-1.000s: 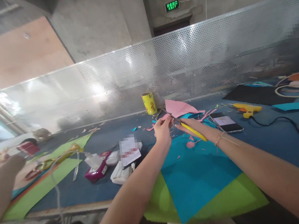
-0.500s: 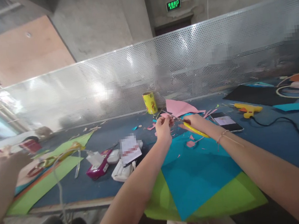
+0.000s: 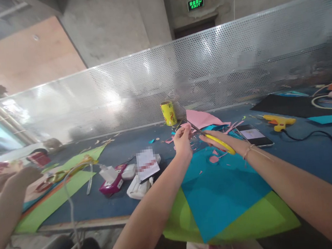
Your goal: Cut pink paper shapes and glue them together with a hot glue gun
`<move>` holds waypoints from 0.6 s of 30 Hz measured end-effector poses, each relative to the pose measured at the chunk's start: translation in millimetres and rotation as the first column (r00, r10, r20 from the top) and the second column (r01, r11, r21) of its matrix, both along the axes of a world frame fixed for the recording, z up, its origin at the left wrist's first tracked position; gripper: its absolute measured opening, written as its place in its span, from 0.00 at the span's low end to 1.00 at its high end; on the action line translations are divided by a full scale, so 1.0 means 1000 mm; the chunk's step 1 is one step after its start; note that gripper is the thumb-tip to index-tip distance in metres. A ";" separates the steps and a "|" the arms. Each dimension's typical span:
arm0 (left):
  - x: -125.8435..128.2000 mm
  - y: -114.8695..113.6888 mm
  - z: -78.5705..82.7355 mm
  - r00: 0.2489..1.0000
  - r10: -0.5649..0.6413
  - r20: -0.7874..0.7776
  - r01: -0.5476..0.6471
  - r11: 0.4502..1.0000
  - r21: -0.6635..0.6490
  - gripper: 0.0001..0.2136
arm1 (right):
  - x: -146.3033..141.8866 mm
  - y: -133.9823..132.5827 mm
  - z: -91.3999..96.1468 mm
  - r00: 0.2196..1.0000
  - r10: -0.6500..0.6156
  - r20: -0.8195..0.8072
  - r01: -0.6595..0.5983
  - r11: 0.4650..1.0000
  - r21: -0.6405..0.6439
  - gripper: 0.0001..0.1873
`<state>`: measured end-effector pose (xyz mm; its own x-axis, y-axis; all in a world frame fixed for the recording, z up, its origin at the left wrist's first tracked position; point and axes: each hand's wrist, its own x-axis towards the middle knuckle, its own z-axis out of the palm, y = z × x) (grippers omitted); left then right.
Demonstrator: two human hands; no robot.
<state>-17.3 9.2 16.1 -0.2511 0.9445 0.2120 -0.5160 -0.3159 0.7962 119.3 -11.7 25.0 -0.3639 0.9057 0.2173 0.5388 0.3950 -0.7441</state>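
Observation:
My right hand (image 3: 211, 137) is closed on a pair of scissors with yellow handles (image 3: 221, 143), the dark blades pointing up and left toward my other hand. Fingers pinched, my left hand (image 3: 183, 137) holds a small piece of pink paper (image 3: 187, 126) beside the blade tips; most of that piece is hidden by the fingers. Behind both hands lies a larger pink sheet (image 3: 202, 118). Below them a blue sheet (image 3: 219, 190) rests on a green sheet (image 3: 189, 220) that overhangs the table's front edge, with pink scraps (image 3: 214, 159) on the blue.
A yellow roll (image 3: 169, 113) stands by the perforated metal screen (image 3: 133, 92). To the right are a phone (image 3: 255, 134) and a yellow glue gun (image 3: 280, 121) with its cord. At left lie a purple power strip (image 3: 113, 183), another phone (image 3: 148, 163) and a co-worker's hands (image 3: 21, 173).
The scissors have turned in my right hand, and their blades and handles show more plainly. My left hand stays pinched in nearly the same place. The whole view has shifted slightly.

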 end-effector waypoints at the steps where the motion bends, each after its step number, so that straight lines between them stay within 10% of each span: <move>1: 0.000 0.001 0.000 1.000 0.010 0.001 -0.010 1.000 0.007 0.10 | -0.002 -0.003 0.001 1.000 0.000 0.001 0.000 1.000 -0.026 0.17; 7: -0.001 0.001 0.002 0.998 -0.004 0.055 0.003 1.000 0.015 0.10 | -0.009 -0.011 0.002 0.998 -0.033 -0.047 0.021 0.974 -0.224 0.22; 18: 0.001 -0.002 0.000 0.998 -0.064 0.009 0.064 0.998 0.002 0.11 | -0.013 -0.015 0.006 0.995 -0.006 -0.103 -0.012 0.986 -0.167 0.23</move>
<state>-15.9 7.0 16.4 -0.1919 0.9584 0.2111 -0.5427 -0.2829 0.7909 106.3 -26.5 31.1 -0.3504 0.9313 0.0996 0.4554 0.2623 -0.8508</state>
